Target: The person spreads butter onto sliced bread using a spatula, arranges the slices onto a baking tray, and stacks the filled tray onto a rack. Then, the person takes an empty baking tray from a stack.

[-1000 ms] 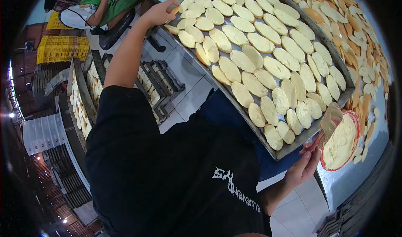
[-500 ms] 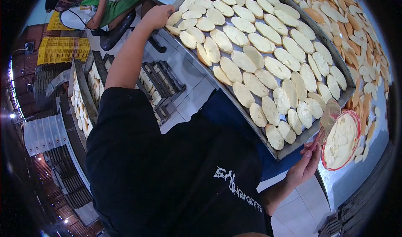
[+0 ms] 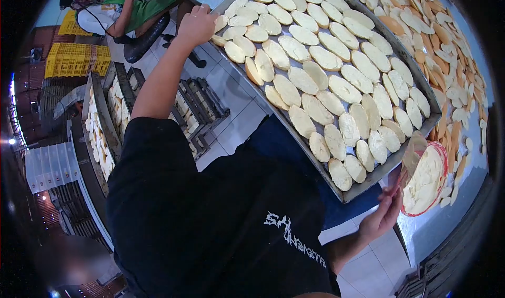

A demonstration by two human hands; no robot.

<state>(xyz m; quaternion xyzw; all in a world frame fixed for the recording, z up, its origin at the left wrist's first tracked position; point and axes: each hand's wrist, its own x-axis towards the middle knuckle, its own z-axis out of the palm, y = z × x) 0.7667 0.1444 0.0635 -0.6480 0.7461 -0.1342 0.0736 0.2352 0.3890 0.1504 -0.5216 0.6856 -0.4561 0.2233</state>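
Observation:
A large metal baking tray (image 3: 387, 177) holds rows of oval bread slices (image 3: 344, 89) with pale tops, some visibly coated with spread. At the tray's far left corner, my left hand (image 3: 198, 28) has its fingers curled over the rim. My right hand (image 3: 383, 214) grips the pinkish handle of a spatula (image 3: 412, 156) with a wide, brownish, see-through blade. That blade sits between the tray's right corner and a red-rimmed bowl (image 3: 446, 166) of pale, creamy spread (image 3: 425, 181), partly overlapping the bowl. Whether it touches the spread, I cannot tell.
Loose bread slices (image 3: 442, 50) are heaped on the metal table (image 3: 421, 240) beyond the tray. Filled trays (image 3: 102, 124) stand to my left on a rack. A seated person (image 3: 118, 13) is at the upper left, near yellow crates (image 3: 78, 61).
My left hand has shifted slightly along the tray's corner. The tray and bowl appear a little further left and lower in view. The spatula stays in my right hand beside the bowl.

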